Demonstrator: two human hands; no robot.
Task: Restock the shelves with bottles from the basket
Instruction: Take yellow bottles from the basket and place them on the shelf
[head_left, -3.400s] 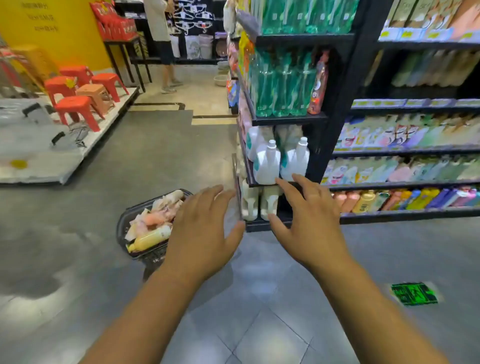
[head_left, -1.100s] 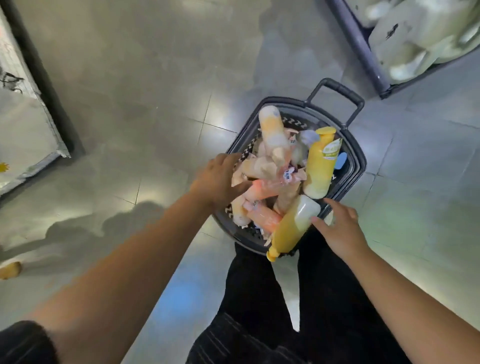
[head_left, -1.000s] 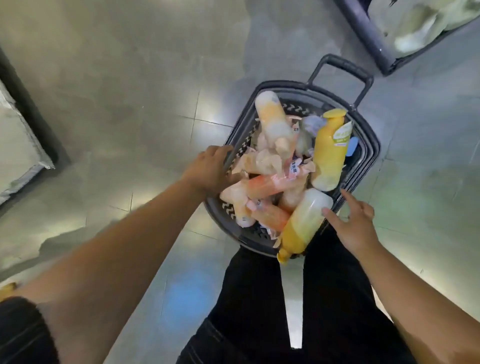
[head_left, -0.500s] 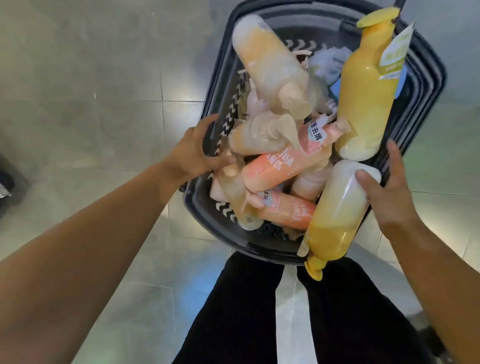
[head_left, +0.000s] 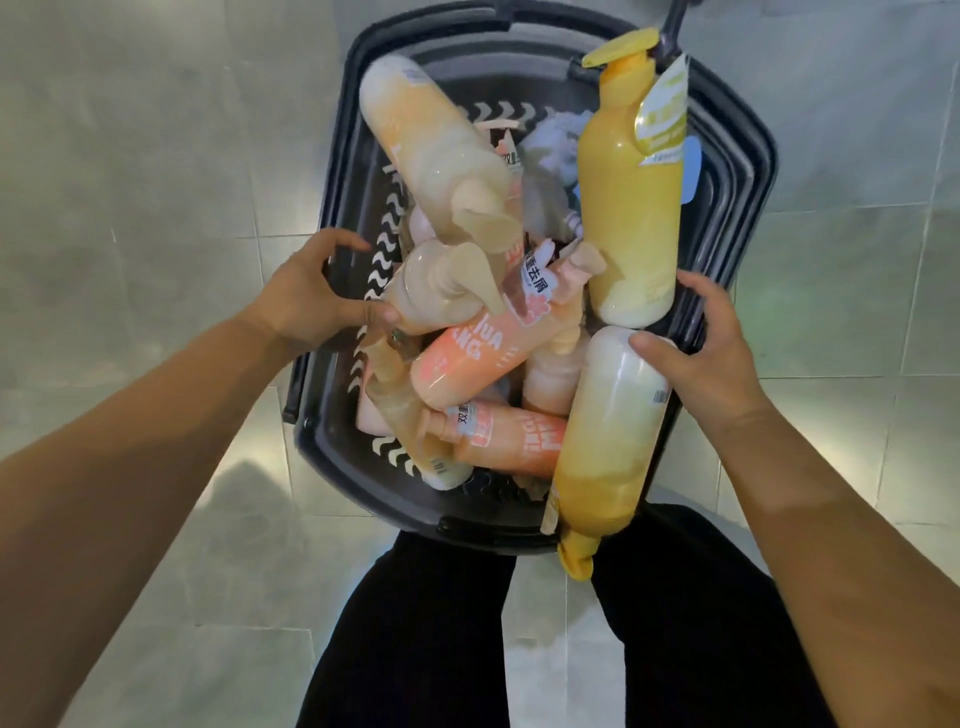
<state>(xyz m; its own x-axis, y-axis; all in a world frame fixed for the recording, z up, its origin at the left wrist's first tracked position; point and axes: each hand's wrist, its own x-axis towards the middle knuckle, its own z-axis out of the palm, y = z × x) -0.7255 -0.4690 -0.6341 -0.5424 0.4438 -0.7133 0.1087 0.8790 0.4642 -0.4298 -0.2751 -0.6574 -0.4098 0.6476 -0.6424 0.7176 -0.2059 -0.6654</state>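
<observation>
Both hands at the black basket (head_left: 737, 197), heaped with bottles, on grey floor tiles (head_left: 156, 156).
Right hand (head_left: 711, 353) grips the base end of a pale yellow bottle (head_left: 602, 441) lying cap-down over the basket's near right rim, thumb on top. Left hand (head_left: 311, 296) at the left rim, fingers curved and spread, thumb tip touching a beige pump bottle (head_left: 436, 291); nothing clasped.

The basket (head_left: 332, 156) now fills more of the view. At its 9 o'clock rim, the left grip (head_left: 311, 296) lifts its fingers off, and the thumb now touches the beige pump bottle (head_left: 441, 291). At 4 o'clock, the right grip (head_left: 711, 353) now curls its fingers round the pale yellow bottle (head_left: 608, 431).
</observation>
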